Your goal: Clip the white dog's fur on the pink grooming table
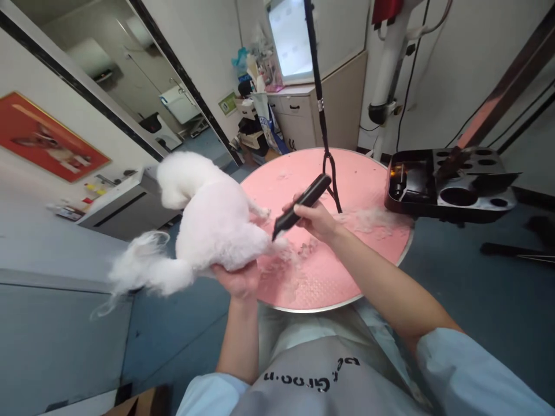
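Note:
A small white dog (208, 222) stands at the left edge of a round pink grooming table (359, 179), its fluffy tail hanging off to the left. My left hand (237, 281) is closed under the dog's hindquarters, holding them up. My right hand (316, 221) grips a black electric clipper (301, 205), whose tip touches the dog's rear near the leg. Clumps of cut white fur (368, 222) lie on the pink surface around my right hand.
A black leash loop (330, 173) hangs from a pole over the table. A black tool tray (451, 185) sits at the table's right. White cabinets with bottles (299, 110) stand at the back. A grey unit (125, 202) and a red dog picture (47, 138) are on the left.

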`<state>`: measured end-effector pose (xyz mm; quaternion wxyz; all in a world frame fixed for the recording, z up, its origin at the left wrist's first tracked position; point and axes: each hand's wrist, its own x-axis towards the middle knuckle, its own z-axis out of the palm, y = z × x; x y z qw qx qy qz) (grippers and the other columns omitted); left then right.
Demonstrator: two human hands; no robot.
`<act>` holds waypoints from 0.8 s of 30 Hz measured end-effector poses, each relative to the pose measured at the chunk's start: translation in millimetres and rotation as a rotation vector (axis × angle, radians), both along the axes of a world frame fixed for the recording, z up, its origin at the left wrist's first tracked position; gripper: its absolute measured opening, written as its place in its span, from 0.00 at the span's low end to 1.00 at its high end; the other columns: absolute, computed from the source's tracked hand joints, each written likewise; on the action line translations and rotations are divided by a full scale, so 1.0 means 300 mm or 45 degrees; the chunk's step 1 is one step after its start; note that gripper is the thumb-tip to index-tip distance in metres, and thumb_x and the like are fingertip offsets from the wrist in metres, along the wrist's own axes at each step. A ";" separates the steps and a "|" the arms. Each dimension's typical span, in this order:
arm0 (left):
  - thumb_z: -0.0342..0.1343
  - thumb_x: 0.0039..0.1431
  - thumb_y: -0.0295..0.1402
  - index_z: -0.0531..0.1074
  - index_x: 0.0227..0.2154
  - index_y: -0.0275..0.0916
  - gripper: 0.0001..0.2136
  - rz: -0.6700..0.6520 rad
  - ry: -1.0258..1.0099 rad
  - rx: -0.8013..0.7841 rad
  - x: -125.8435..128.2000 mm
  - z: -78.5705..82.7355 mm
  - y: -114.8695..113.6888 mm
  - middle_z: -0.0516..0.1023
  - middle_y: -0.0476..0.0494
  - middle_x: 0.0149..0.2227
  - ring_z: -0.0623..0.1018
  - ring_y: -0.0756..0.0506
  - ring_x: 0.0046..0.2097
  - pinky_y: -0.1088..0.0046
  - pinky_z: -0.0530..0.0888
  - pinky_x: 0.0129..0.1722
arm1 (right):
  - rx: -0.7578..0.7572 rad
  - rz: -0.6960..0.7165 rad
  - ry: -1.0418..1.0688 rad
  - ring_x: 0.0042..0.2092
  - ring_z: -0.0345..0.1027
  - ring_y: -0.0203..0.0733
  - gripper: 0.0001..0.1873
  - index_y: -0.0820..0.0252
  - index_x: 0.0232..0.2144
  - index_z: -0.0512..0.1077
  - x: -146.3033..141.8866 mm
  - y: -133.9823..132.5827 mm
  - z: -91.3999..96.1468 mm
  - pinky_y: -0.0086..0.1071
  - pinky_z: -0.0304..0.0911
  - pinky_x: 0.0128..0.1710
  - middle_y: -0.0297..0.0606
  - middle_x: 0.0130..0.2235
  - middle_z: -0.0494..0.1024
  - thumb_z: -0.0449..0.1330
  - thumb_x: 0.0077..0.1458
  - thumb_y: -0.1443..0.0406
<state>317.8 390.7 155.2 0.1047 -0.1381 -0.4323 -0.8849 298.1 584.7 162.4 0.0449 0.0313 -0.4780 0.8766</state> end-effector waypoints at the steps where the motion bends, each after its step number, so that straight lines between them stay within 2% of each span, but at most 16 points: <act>1: 0.51 0.55 0.62 0.73 0.57 0.52 0.32 0.021 0.018 -0.010 -0.001 -0.003 0.000 0.73 0.47 0.60 0.67 0.31 0.65 0.48 0.72 0.58 | -0.051 -0.096 0.074 0.30 0.69 0.35 0.21 0.55 0.35 0.65 -0.017 -0.022 0.048 0.25 0.53 0.21 0.33 0.33 0.81 0.69 0.39 0.61; 3: 0.49 0.56 0.62 0.74 0.56 0.50 0.31 0.121 0.005 0.015 -0.009 -0.016 -0.004 0.75 0.46 0.59 0.69 0.32 0.64 0.51 0.72 0.59 | 0.006 -0.087 0.229 0.32 0.71 0.37 0.21 0.55 0.35 0.66 -0.038 -0.084 0.140 0.28 0.61 0.26 0.33 0.33 0.80 0.69 0.39 0.62; 6: 0.48 0.57 0.61 0.78 0.51 0.48 0.29 0.258 -0.120 0.081 -0.022 -0.042 -0.022 0.77 0.47 0.56 0.70 0.35 0.63 0.57 0.72 0.59 | 0.326 0.098 0.382 0.36 0.73 0.41 0.16 0.57 0.32 0.69 -0.032 -0.177 0.210 0.35 0.68 0.36 0.33 0.32 0.79 0.68 0.38 0.66; 8: 0.47 0.57 0.61 0.78 0.50 0.48 0.29 0.273 -0.163 0.081 -0.023 -0.054 -0.034 0.77 0.47 0.57 0.70 0.36 0.63 0.59 0.71 0.61 | 0.545 0.122 0.404 0.36 0.72 0.43 0.13 0.58 0.30 0.71 -0.009 -0.211 0.194 0.38 0.68 0.37 0.34 0.32 0.78 0.67 0.38 0.67; 11: 0.46 0.58 0.61 0.76 0.52 0.50 0.29 0.259 -0.169 0.032 -0.007 -0.053 -0.043 0.75 0.49 0.59 0.70 0.36 0.64 0.58 0.71 0.61 | 0.680 0.067 0.383 0.36 0.72 0.44 0.11 0.58 0.31 0.73 0.039 -0.205 0.104 0.40 0.68 0.39 0.36 0.34 0.78 0.67 0.41 0.66; 14: 0.44 0.61 0.60 0.74 0.54 0.54 0.27 0.245 -0.134 0.040 0.012 -0.043 -0.043 0.74 0.52 0.60 0.69 0.37 0.65 0.59 0.73 0.57 | 0.690 0.116 0.362 0.39 0.74 0.46 0.12 0.57 0.31 0.73 0.072 -0.159 0.020 0.43 0.68 0.42 0.37 0.35 0.78 0.69 0.41 0.66; 16: 0.44 0.61 0.59 0.75 0.53 0.54 0.27 0.244 -0.140 0.059 0.020 -0.042 -0.046 0.75 0.52 0.59 0.70 0.37 0.64 0.61 0.75 0.54 | 0.680 0.189 0.312 0.39 0.74 0.46 0.11 0.56 0.29 0.72 0.071 -0.136 0.006 0.43 0.68 0.43 0.35 0.33 0.78 0.69 0.40 0.67; 18: 0.44 0.61 0.59 0.76 0.52 0.53 0.27 0.246 -0.166 0.072 0.024 -0.046 -0.050 0.75 0.51 0.59 0.71 0.37 0.63 0.61 0.76 0.54 | 0.541 0.176 0.274 0.38 0.73 0.45 0.12 0.56 0.29 0.70 0.050 -0.134 0.036 0.43 0.69 0.44 0.34 0.32 0.78 0.68 0.41 0.67; 21: 0.43 0.61 0.60 0.75 0.53 0.50 0.29 0.279 -0.183 0.077 0.025 -0.053 -0.057 0.74 0.49 0.60 0.69 0.37 0.64 0.60 0.75 0.56 | 0.235 0.068 0.366 0.40 0.74 0.44 0.16 0.56 0.33 0.67 0.003 -0.174 0.124 0.42 0.70 0.45 0.34 0.35 0.79 0.68 0.41 0.64; 22: 0.43 0.61 0.60 0.76 0.52 0.49 0.29 0.295 -0.193 0.069 0.025 -0.053 -0.060 0.75 0.48 0.59 0.70 0.37 0.64 0.61 0.75 0.56 | 0.221 0.076 0.408 0.40 0.74 0.44 0.16 0.56 0.33 0.67 -0.009 -0.193 0.149 0.41 0.70 0.44 0.34 0.35 0.79 0.68 0.40 0.65; 24: 0.44 0.59 0.61 0.77 0.49 0.47 0.30 0.305 -0.212 0.016 0.025 -0.046 -0.070 0.77 0.47 0.57 0.72 0.37 0.62 0.63 0.75 0.55 | 0.365 0.163 0.445 0.39 0.73 0.43 0.15 0.56 0.32 0.69 -0.021 -0.225 0.174 0.39 0.69 0.41 0.34 0.35 0.79 0.66 0.39 0.68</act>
